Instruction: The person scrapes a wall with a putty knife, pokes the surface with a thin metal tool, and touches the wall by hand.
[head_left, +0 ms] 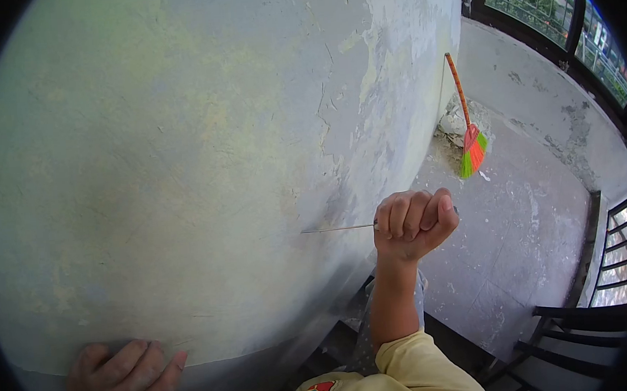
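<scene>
My right hand [413,221] is closed in a fist around the handle of a thin-bladed scraper [338,229], seen edge-on. Its narrow blade points left, with the tip at or very near the worn wall [181,168]; contact is hard to tell. Most of the handle is hidden by my fingers. At the lower left, my left hand [126,379] rests by the bottom part of the wall, fingers bent and somewhat apart, with nothing visible in them. Scratches, cracks and flaking patches of paint mark the wall, mostly toward its right side.
A broom [473,148] with green and orange bristles leans in the far corner beside crumbled plaster. Paint flecks dot the grey floor [505,233]. Dark railings [584,329] stand at the lower right, and a dark-framed window [533,6] is at the upper right.
</scene>
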Tool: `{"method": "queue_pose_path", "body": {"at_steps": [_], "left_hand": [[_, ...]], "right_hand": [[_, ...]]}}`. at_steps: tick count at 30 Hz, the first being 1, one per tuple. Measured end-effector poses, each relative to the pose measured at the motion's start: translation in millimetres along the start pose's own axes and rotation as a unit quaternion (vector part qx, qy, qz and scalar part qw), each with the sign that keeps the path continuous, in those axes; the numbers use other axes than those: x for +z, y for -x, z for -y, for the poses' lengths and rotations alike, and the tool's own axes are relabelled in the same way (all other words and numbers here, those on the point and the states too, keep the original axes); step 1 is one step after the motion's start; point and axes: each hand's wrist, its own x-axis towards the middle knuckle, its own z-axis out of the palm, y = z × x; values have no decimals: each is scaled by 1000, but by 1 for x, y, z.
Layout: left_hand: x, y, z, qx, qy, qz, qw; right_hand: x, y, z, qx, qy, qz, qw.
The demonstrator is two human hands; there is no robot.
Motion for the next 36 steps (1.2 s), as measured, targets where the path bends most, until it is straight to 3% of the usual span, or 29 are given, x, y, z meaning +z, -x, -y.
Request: {"method": "queue_pose_path", "body": {"at_steps": [3,5,7,8,11,14,17,18,23,25,26,27,29,32,36], "left_hand": [[0,-1,2,-10,0,-10,1000],[3,3,1,-5,8,1,1000],[3,1,1,-6,13,-2,1000],[3,1,1,-9,12,-8,1000],[4,1,1,-15,13,-20,1000],[3,1,1,-8,10,-16,1000],[5,-2,2,-16,16,-24,999],[5,-3,2,-14,14,-24,1000],[7,1,0,-11,4,-28,1000],[9,-1,1,-14,2,-32,999],[8,-2,1,-12,2,-33,999],[8,-3,-1,-9,3,-31,999],[6,-7,-1,-21,7,-26,999],[8,-6,-1,-13,-1,-34,999],[8,-6,-3,-11,-1,-22,1000]], "right_hand": [[-1,-12,19,-30,-135,41,990],[-7,-15,26,-59,-113,30,991],[-1,-1,-12,-11,-37,-32,999],[-4,-3,-8,3,-19,-7,1000],[11,-9,5,-8,-51,70,996],[-2,-18,26,-62,-133,3,989],[-3,-4,-8,16,-26,-32,999],[-2,-6,-7,-4,10,47,999],[0,-7,7,-37,-64,49,996],[-4,1,-11,10,-40,-66,997],[-9,-1,-7,13,6,6,1000],[-6,-4,-3,13,7,2,1000],[4,-13,3,36,-28,91,995],[-10,-19,20,-37,-110,10,993],[-13,-5,-6,39,14,16,999]]}}
